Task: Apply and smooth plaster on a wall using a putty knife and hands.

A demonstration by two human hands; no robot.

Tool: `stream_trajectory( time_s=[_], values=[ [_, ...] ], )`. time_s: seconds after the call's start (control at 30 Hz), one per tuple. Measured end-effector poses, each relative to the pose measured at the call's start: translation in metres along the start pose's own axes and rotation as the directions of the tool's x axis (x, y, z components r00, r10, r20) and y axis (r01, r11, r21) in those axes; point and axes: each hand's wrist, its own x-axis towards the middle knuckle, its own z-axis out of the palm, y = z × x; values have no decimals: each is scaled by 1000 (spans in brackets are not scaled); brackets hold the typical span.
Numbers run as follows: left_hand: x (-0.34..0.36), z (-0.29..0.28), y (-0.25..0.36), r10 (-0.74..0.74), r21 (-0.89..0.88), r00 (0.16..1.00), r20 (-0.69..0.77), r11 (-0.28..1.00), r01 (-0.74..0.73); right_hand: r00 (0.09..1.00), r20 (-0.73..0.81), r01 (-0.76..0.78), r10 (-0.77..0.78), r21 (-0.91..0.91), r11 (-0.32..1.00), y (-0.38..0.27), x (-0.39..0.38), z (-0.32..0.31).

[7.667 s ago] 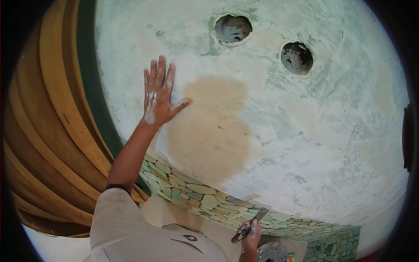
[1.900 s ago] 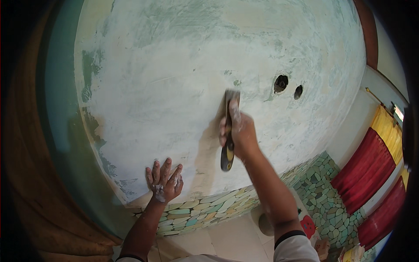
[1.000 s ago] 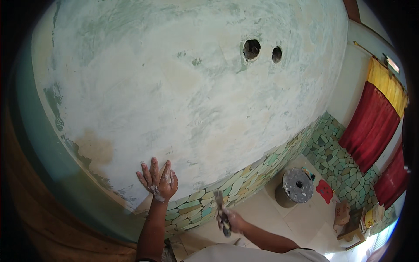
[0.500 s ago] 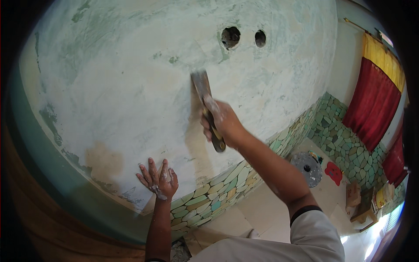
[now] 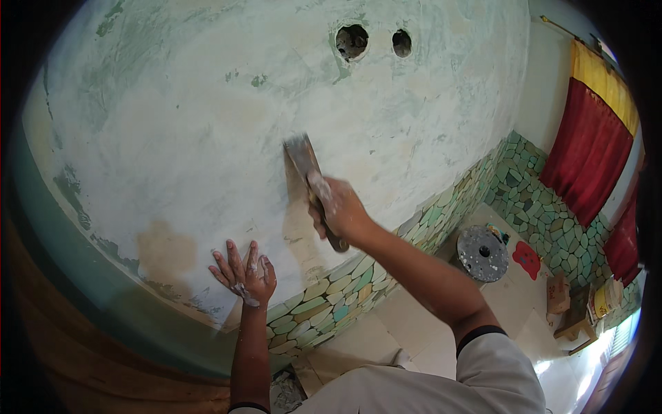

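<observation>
My right hand (image 5: 339, 209) grips the handle of a putty knife (image 5: 305, 163), whose wide metal blade lies against the pale plastered wall (image 5: 207, 103) at its middle. A fresh tan streak of filler (image 5: 300, 234) runs down the wall below the blade. My left hand (image 5: 243, 272) is pressed flat on the wall lower left, fingers spread and smeared with white filler, just above the band of green pebble tiles (image 5: 331, 303).
Two round holes (image 5: 353, 41) pierce the wall near the top. A damp tan patch (image 5: 165, 252) lies left of my left hand. On the floor at right stand a lidded grey bucket (image 5: 483, 253), a red item (image 5: 527, 258) and boxes. Red and yellow curtains (image 5: 593, 152) hang at right.
My right hand came up from near the floor with the putty knife and now draws the blade down the wall, lower than half a second ago. My left hand stays planted.
</observation>
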Motion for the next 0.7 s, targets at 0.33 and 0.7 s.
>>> stream_trajectory(
  time_s=[0.33,0.7],
  values=[
    [-2,-6,2,1,-10,1000,8,1000,0,987,96,119,-132,127,985,-98,40,28],
    [0,-7,-2,-29,-16,996,84,999,30,924,-18,-379,382,81,922,144,-101,-65]
  ],
)
